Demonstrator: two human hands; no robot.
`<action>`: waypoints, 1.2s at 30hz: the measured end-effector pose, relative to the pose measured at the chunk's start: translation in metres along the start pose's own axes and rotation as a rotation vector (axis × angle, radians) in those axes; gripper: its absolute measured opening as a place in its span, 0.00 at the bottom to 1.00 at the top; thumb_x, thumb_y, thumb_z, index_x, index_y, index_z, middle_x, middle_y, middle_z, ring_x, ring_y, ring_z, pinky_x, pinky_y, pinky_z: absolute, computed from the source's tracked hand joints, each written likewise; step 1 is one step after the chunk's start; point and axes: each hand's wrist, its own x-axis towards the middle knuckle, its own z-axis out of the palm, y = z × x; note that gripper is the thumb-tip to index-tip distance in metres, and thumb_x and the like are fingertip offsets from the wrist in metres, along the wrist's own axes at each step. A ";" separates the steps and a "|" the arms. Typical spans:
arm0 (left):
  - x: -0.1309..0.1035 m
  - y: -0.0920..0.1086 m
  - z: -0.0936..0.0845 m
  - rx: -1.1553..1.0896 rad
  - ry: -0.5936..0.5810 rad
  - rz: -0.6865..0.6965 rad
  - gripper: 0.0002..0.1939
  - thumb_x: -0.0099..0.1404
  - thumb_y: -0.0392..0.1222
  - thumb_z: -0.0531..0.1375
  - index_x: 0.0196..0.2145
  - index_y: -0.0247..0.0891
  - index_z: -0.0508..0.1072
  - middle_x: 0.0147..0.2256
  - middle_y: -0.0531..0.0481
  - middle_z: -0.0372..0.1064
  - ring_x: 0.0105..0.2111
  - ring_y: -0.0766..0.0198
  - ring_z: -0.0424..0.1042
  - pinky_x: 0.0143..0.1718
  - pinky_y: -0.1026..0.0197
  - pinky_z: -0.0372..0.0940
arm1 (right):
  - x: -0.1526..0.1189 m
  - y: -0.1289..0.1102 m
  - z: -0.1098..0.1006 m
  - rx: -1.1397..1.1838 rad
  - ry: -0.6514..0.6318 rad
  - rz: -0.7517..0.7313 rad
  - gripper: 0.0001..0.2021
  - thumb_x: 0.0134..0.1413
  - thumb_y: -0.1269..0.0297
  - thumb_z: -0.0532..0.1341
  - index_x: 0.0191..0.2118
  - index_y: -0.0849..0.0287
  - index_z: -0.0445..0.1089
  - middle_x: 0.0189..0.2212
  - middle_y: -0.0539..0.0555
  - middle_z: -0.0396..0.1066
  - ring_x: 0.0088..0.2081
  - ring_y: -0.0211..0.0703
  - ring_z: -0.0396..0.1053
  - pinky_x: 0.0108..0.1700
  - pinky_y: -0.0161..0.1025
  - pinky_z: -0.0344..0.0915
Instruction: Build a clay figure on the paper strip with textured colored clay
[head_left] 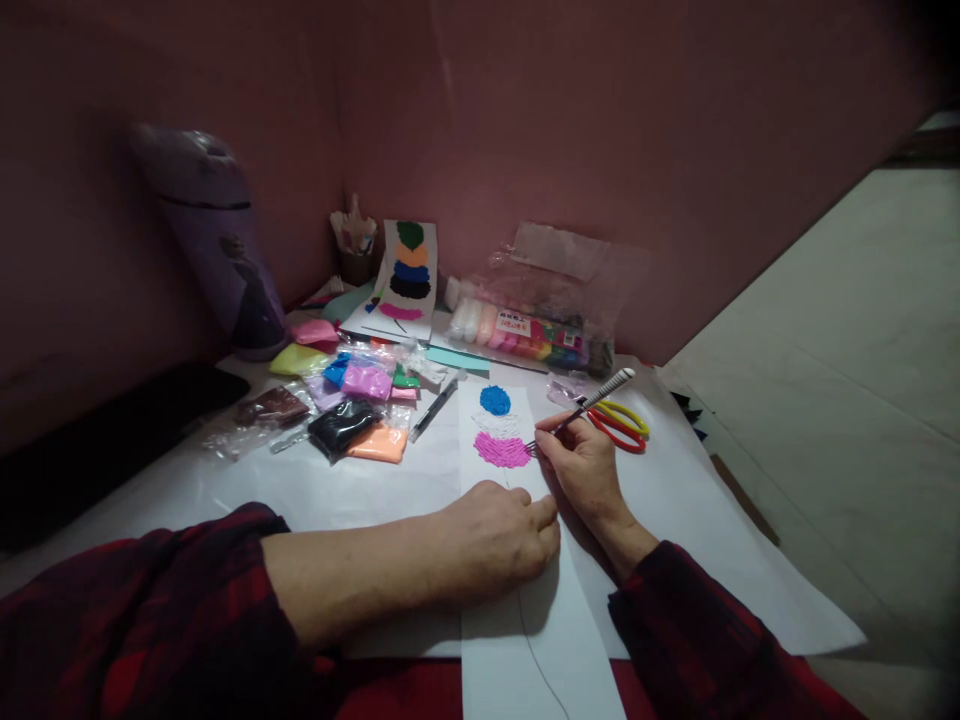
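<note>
My right hand [583,462] grips a fork [600,392] with a striped handle, its tines down at the right edge of a textured pink clay patch [499,450]. This patch sits on a long white paper strip [491,630]. Farther up the strip are a textured blue clay patch [495,400] and, between the two, a whitish patch [495,425] with fine lines. My left hand [499,540] rests on the strip just below the pink patch, fingers curled together; whatever they might hold is hidden. From there a thin drawn line runs down the paper.
Left of the strip lie several clay packets [341,430] and a black pen [435,408]. Scissors [621,428] with red and yellow handles lie beyond my right hand. At the back stand a patterned card [411,275], a clay bag [517,335] and a purple container [217,250].
</note>
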 end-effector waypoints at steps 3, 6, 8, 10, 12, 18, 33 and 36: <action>0.000 0.000 0.002 0.002 -0.004 0.004 0.11 0.64 0.33 0.53 0.44 0.29 0.68 0.38 0.42 0.68 0.29 0.62 0.67 0.18 0.60 0.53 | 0.000 -0.001 0.000 0.003 -0.006 -0.002 0.04 0.46 0.66 0.61 0.29 0.60 0.70 0.19 0.48 0.67 0.21 0.38 0.63 0.25 0.36 0.62; 0.000 0.000 0.002 0.000 -0.015 -0.002 0.11 0.64 0.33 0.53 0.43 0.30 0.68 0.39 0.42 0.68 0.29 0.61 0.67 0.18 0.60 0.53 | 0.000 -0.001 0.000 0.001 -0.013 0.002 0.04 0.46 0.66 0.61 0.29 0.60 0.70 0.18 0.47 0.66 0.20 0.37 0.62 0.24 0.36 0.61; 0.001 0.000 0.002 0.002 -0.024 -0.003 0.11 0.64 0.33 0.53 0.44 0.30 0.68 0.39 0.42 0.68 0.29 0.61 0.67 0.18 0.59 0.53 | 0.001 -0.001 0.001 -0.001 -0.019 0.002 0.04 0.47 0.66 0.61 0.29 0.60 0.70 0.18 0.47 0.66 0.20 0.37 0.62 0.24 0.36 0.61; 0.001 0.000 0.001 0.004 -0.037 -0.005 0.11 0.64 0.33 0.52 0.44 0.30 0.68 0.39 0.42 0.68 0.29 0.61 0.67 0.18 0.59 0.54 | 0.000 -0.001 0.000 -0.003 -0.025 0.001 0.04 0.47 0.66 0.61 0.29 0.60 0.70 0.18 0.48 0.67 0.21 0.38 0.63 0.25 0.36 0.62; 0.001 0.000 0.000 0.002 -0.044 -0.007 0.11 0.64 0.32 0.52 0.44 0.30 0.68 0.39 0.42 0.68 0.29 0.61 0.67 0.18 0.60 0.54 | 0.000 -0.002 0.000 -0.008 -0.029 -0.001 0.04 0.46 0.65 0.61 0.29 0.60 0.70 0.19 0.49 0.68 0.22 0.39 0.65 0.26 0.37 0.63; 0.001 0.000 0.002 0.002 -0.023 -0.013 0.11 0.64 0.33 0.52 0.43 0.30 0.69 0.38 0.42 0.68 0.29 0.62 0.66 0.19 0.61 0.55 | 0.000 -0.003 0.000 -0.032 -0.021 -0.002 0.04 0.46 0.65 0.61 0.28 0.60 0.70 0.19 0.49 0.68 0.22 0.39 0.65 0.25 0.37 0.63; 0.002 0.001 0.004 -0.003 -0.012 -0.018 0.11 0.65 0.33 0.52 0.43 0.31 0.69 0.40 0.43 0.69 0.29 0.62 0.67 0.18 0.60 0.51 | 0.001 -0.005 0.000 -0.062 0.000 0.010 0.03 0.47 0.66 0.60 0.28 0.60 0.69 0.18 0.49 0.67 0.21 0.39 0.63 0.25 0.37 0.62; 0.001 0.000 0.006 0.004 0.008 -0.013 0.11 0.65 0.33 0.52 0.43 0.31 0.69 0.40 0.42 0.69 0.28 0.62 0.66 0.17 0.59 0.51 | 0.001 -0.005 0.000 -0.068 -0.002 0.012 0.04 0.47 0.66 0.59 0.28 0.60 0.69 0.18 0.48 0.66 0.20 0.38 0.62 0.24 0.37 0.61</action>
